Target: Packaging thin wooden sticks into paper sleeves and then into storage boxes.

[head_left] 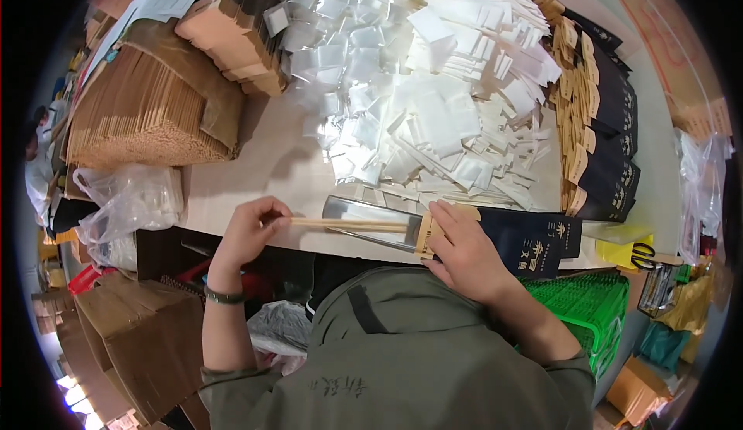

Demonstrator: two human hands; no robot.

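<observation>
Between thumb and fingers, my left hand (257, 231) pinches the ends of light wooden chopsticks (313, 222). They point right and lie along a shiny grey, trough-like piece (364, 212), whose right end meets the mouth of a dark blue paper sleeve (526, 236). I cannot tell whether the piece is metal or plastic. My right hand (468, 248) is closed over the sleeve's kraft-coloured mouth, fingers on top. The sleeve lies near the table's front edge and carries gold print.
White paper packets (449, 113) and clear plastic packets (340, 66) cover the table's middle. Dark sleeves with kraft edges (607, 159) are stacked right. A carton of thin sticks (147, 113) stands left. Scissors (642, 256) lie by the right edge, above a green crate (580, 298).
</observation>
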